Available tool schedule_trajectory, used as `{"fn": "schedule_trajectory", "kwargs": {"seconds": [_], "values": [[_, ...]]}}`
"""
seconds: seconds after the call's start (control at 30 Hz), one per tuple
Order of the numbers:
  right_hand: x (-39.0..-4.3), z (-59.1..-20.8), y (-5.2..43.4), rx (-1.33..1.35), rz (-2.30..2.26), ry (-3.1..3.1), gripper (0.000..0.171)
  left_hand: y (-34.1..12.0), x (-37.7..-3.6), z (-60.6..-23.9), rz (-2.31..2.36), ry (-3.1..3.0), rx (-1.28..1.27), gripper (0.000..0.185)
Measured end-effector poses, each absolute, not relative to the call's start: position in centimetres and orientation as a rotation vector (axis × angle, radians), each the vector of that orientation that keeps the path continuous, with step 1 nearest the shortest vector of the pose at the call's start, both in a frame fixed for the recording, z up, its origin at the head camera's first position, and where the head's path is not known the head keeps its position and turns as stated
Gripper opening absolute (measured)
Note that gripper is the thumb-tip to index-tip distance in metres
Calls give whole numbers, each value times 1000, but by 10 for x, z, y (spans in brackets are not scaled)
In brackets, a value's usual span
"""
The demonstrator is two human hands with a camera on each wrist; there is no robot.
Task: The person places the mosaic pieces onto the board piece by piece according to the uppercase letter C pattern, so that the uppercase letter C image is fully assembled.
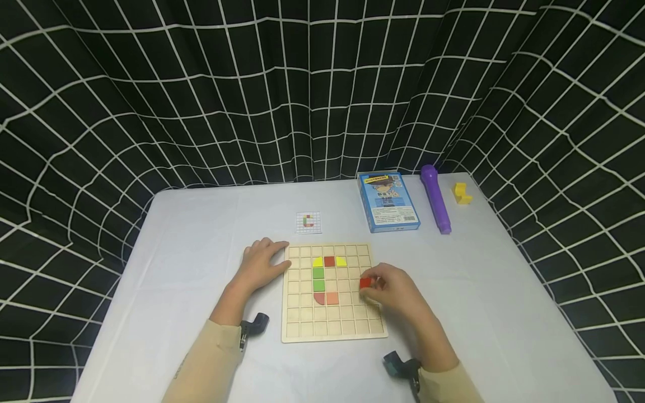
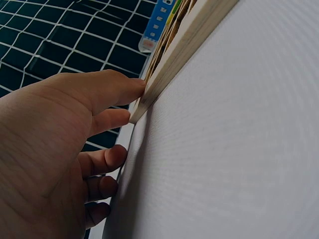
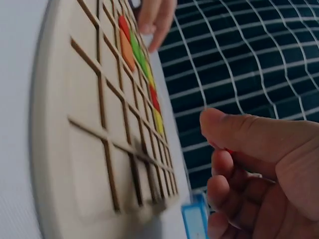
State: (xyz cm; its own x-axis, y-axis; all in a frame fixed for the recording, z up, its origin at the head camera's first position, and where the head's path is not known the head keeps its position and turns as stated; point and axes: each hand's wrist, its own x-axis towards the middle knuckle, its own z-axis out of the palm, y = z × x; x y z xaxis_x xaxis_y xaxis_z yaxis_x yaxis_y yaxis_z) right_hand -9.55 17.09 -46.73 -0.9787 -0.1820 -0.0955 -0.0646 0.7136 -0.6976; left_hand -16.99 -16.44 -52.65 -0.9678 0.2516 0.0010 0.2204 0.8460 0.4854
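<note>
A wooden grid board [image 1: 335, 329] lies flat on the white table. On it, a C-like outline runs from a yellow rounded tile [image 1: 341, 262] through a red square [image 1: 329, 261] and another yellow rounded tile, down green squares [image 1: 318, 273] to a red rounded tile [image 1: 319, 299] and an orange square [image 1: 332, 298]. My right hand [image 1: 395, 286] pinches a red tile [image 1: 365, 283] over the board's right side; in the right wrist view the fingers mostly hide it. With thumb and index finger, my left hand [image 1: 257, 267] touches the board's left edge.
A small pattern card [image 1: 308, 223] showing a similar colored outline lies behind the board. Farther right are a blue box [image 1: 388, 201], a purple microphone-shaped stick [image 1: 436, 200] and a yellow piece [image 1: 461, 193]. A black gridded curtain [image 1: 322, 89] surrounds the table.
</note>
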Motion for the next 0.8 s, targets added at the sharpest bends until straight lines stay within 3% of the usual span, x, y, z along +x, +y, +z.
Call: {"fn": "schedule_trajectory", "kwargs": {"seconds": [0.3,0.57,0.8], "values": [[-93,-485,147,-366,-1006,2741,21,-164,-171,-528,768,2965,391,58],[-91,-492,139,-340,-924,2786,22,-163,-172,-529,766,2967,398,57],[-93,-492,139,-348,-882,2822,11,-163,-171,-529,773,2968,400,57]]}}
